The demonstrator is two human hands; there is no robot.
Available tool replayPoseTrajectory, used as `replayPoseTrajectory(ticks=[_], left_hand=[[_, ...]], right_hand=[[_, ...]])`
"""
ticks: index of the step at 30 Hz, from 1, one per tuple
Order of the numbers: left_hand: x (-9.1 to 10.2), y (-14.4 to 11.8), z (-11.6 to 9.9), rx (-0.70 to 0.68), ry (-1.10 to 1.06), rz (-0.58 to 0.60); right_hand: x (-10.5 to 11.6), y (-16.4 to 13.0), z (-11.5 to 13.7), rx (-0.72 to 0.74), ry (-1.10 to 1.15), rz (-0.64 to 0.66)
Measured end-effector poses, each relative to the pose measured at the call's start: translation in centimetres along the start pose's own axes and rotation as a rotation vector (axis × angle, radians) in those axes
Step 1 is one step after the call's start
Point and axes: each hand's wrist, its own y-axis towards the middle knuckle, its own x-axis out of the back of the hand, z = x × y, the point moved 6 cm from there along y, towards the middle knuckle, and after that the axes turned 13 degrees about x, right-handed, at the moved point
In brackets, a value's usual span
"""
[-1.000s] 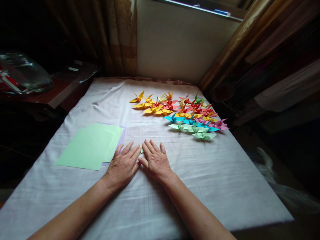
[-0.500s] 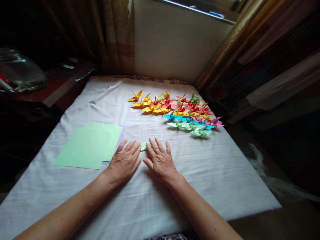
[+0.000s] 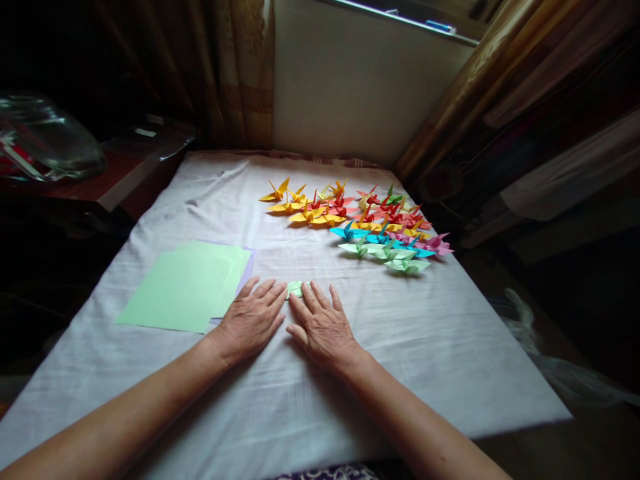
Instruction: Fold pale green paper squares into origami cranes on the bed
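- Jar (image 3: 55, 137): clear, at the far left, on the desk (image 3: 116, 190) beside the table.
- Green sheets (image 3: 175, 287): flat, overlapping, on the left half of the white cloth (image 3: 440, 347).
- Purple sheet (image 3: 249, 267): mostly covered by the green sheets; a strip shows along their right edge.
- Left hand (image 3: 251, 323): palm down, fingers extended and slightly spread, not closed in a grip. Fingertips meet the left end of the folded paper.
- Folded paper (image 3: 295, 289): light green, small, flat on the cloth, between the hands and right of the sheets. Its right part is partly covered.
- Right hand (image 3: 320, 327): palm down, open, fingers spread, thumb pointing left. Fingers lie over the right part of the folded paper; no grip is formed.
- Cranes: far right of the cloth; yellow ones (image 3: 306, 216) at left, red, blue and pink ones farther right, light green ones (image 3: 406, 266) nearest.
- Bag (image 3: 575, 383): clear, right of the table.
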Motion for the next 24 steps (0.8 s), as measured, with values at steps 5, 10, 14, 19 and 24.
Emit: replayPoseTrajectory(ticks=[5,10,14,19,24], left_hand=[[-0.1,0.1,0.3,-0.022,-0.002,-0.004],[0.2,0.6,0.2,-0.048,0.016,-0.003],[0.3,0.6,0.0,-0.013,-0.027,-0.017],[0.4,0.5,-0.5,0.104,-0.071,-0.055],[0.6,2.0,-1.2,0.188,-0.095,-0.025]], right_hand=[[0.1,0.5,0.8,0.021,-0.047,-0.021],[0.2,0.6,0.6,0.081,-0.069,-0.020],[-0.3,-0.7,-0.7,0.023,-0.010,-0.006],[0.3,-2.0,-3.1,-0.111,-0.016,-0.096],[1.9,-1.2,-5.3,-0.213,0.066,-0.282]])
